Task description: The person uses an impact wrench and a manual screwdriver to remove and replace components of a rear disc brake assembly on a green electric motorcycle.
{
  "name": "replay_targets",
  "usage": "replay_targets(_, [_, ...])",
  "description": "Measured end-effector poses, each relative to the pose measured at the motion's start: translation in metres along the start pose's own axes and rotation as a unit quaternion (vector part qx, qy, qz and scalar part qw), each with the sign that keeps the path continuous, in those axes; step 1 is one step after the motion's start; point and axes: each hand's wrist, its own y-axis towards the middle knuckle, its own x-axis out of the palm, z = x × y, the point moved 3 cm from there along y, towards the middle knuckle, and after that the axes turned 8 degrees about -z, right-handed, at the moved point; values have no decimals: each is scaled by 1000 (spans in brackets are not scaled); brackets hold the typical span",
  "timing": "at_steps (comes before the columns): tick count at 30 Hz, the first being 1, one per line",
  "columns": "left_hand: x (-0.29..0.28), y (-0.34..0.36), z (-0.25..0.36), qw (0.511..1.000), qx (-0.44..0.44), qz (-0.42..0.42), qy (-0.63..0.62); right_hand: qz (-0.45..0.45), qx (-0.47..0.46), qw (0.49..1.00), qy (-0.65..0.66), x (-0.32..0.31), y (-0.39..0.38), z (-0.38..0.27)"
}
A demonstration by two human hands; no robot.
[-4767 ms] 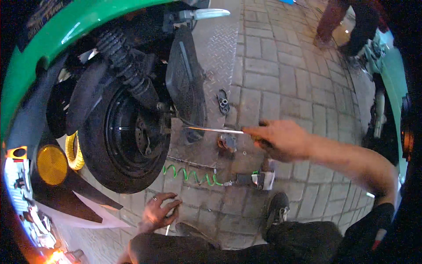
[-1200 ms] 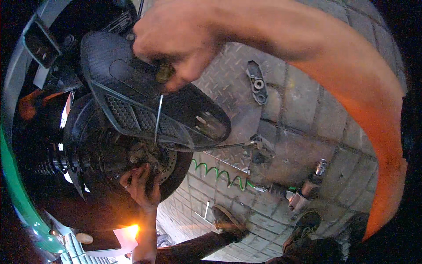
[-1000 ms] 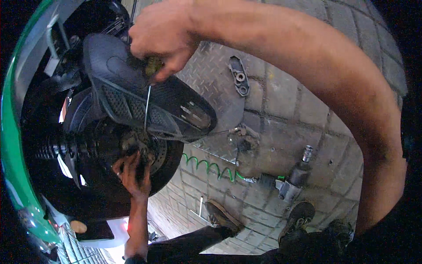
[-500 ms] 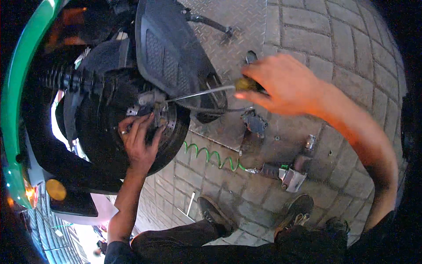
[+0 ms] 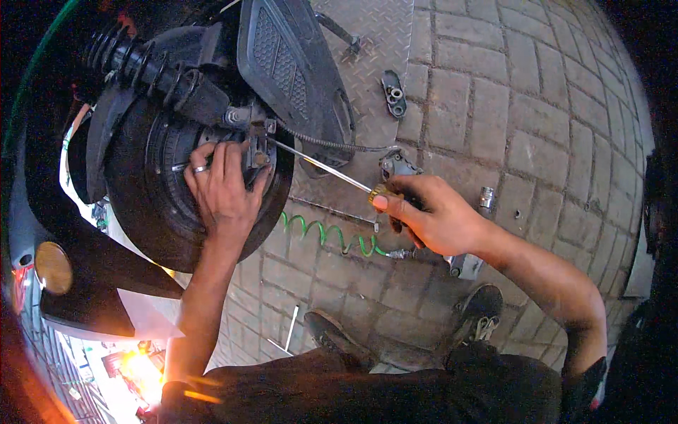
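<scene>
One partly spread left hand [image 5: 226, 194] touched a dark metal brake part [image 5: 260, 157]; the right hand [image 5: 439, 215] gripped a yellow-handled, long-shafted steel screwdriver [image 5: 332, 170].

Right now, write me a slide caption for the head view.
Left hand at the wheel, right hand gripping a screwdriver pointed at metal parts beside the left fingertips.

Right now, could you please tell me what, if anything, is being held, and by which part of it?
The right grip holds a screwdriver by its yellow handle. Whether the left grip, at the wheel, holds anything cannot be told.
</scene>
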Motion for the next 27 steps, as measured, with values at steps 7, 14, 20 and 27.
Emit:
replay_targets(7, [0,-5,-2,999,7,-7,-31,-43,64,988,137,40,-6,-11])
replay_targets(14, [-2,-12,-1,999,11,-17,-36,-32,72,973,216,70,-6,-16])
replay_targets(20, [1,-27,2,998,17,-24,-48,-16,20,959,283,99,3,-11])
replay_targets(27, [-4,-27,4,996,8,-22,-85,-11,-9,939,343,134,5,-12])
